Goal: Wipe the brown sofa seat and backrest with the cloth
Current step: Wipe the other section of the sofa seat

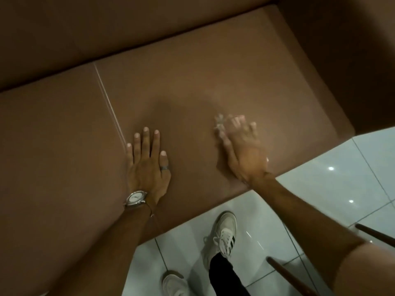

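Observation:
The brown sofa seat fills most of the head view, with the backrest along the top. My left hand lies flat on the seat, fingers spread, next to the seam between two cushions; it wears a ring and a wristwatch. My right hand is blurred by motion and presses on the right cushion. A small pale cloth shows at its fingertips, mostly hidden under the hand.
The sofa's armrest rises on the right. A glossy white tiled floor lies below the seat's front edge, with my white shoes on it. Two dark wooden legs jut in at lower right.

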